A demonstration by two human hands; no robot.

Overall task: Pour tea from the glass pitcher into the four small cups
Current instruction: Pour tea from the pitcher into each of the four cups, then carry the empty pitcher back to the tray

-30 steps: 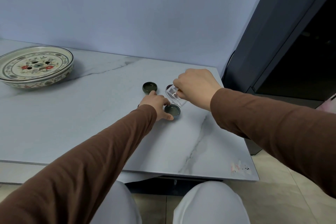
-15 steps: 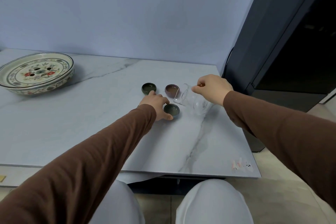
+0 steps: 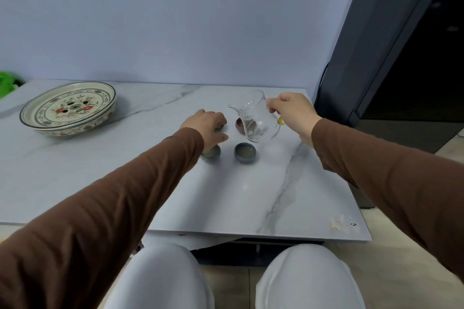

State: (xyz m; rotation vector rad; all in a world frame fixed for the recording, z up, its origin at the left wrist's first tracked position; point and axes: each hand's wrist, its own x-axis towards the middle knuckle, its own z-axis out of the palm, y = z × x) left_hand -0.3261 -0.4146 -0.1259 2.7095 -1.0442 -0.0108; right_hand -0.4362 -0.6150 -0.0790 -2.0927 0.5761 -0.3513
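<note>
Left hand (image 3: 207, 124) covers two cups; patterned dish (image 3: 69, 109) sits well apart.

The left hand (image 3: 208, 126) hides the cup behind it entirely and covers the far rim of the cup (image 3: 212, 154) under its wrist. The pitcher (image 3: 258, 118) screens most of the brown cup (image 3: 239, 125). Left of the plate (image 3: 67, 110), a green thing (image 3: 7, 83) is cut by the frame edge.
</note>
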